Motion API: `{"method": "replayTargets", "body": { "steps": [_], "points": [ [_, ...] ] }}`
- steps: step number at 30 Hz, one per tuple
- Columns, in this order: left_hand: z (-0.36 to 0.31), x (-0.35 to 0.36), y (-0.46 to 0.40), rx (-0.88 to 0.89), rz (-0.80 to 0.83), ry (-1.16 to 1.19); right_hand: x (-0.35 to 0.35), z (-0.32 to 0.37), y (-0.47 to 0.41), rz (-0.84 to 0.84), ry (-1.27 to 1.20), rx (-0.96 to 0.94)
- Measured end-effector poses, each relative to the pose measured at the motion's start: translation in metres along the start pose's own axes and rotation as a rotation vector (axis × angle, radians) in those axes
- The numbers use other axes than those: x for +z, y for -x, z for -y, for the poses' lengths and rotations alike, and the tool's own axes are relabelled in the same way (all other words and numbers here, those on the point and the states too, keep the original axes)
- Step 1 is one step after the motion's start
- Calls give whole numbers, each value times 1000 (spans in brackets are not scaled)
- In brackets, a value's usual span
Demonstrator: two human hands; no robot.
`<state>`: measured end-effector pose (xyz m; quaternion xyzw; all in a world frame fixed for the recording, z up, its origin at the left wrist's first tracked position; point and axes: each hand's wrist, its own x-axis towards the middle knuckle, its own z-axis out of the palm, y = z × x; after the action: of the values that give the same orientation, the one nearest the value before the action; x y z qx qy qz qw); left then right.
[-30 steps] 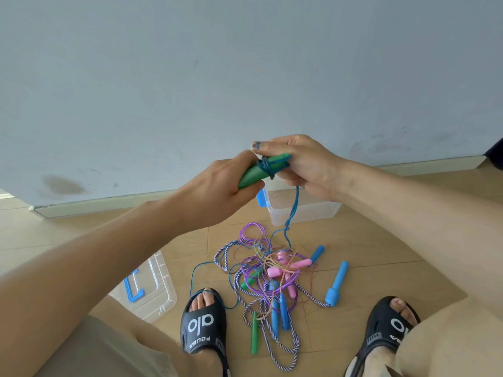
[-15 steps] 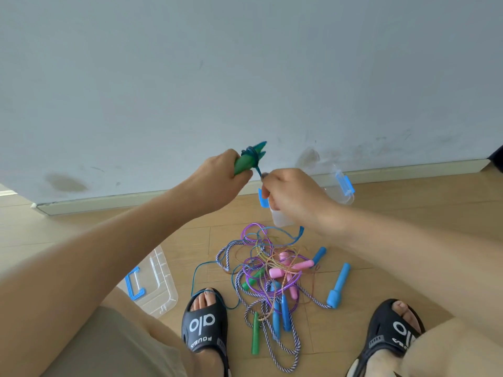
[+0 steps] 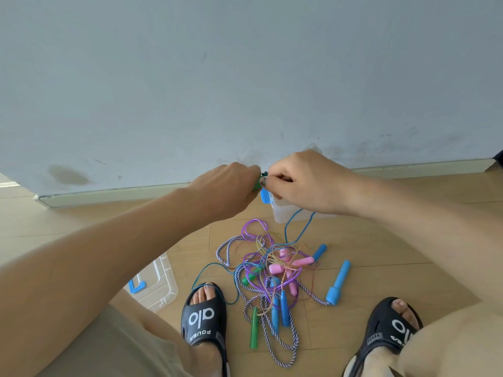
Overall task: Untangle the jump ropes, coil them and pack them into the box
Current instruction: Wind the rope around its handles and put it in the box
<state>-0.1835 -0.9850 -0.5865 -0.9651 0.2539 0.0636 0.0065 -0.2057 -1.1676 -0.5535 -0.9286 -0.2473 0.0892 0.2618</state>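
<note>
At frame centre, my left hand [image 3: 231, 186] grips a green handle [image 3: 256, 186], fingers curled round it. My right hand [image 3: 302, 183] meets it there, fingertips pinching the blue cord [image 3: 296, 227] wound at the handle's tip. That cord hangs down to the tangled jump ropes [image 3: 272, 270] on the floor at lower centre, between my two sandals. The clear box [image 3: 280, 213] sits just below my right hand. Its lid [image 3: 155, 284] lies at lower left.
</note>
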Motion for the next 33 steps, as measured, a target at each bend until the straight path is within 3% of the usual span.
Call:
{"method": "replayTargets", "body": {
  "steps": [9, 16, 21, 29, 33],
  "points": [
    [-16, -18, 7, 124, -32, -84, -21, -20, -16, -47, -229, 7],
    [-7, -18, 13, 211, -147, 77, -16, -24, -23, 2, -474, 46],
    [-12, -23, 20, 300, -331, 318, -5, -25, -28, 27, -609, 124],
    [-16, -31, 20, -87, -260, 636, 34, -23, -24, -13, -655, 381],
    [5, -29, 14, -282, -124, 613, 38, -17, -11, -13, -599, 354]
  ]
}}
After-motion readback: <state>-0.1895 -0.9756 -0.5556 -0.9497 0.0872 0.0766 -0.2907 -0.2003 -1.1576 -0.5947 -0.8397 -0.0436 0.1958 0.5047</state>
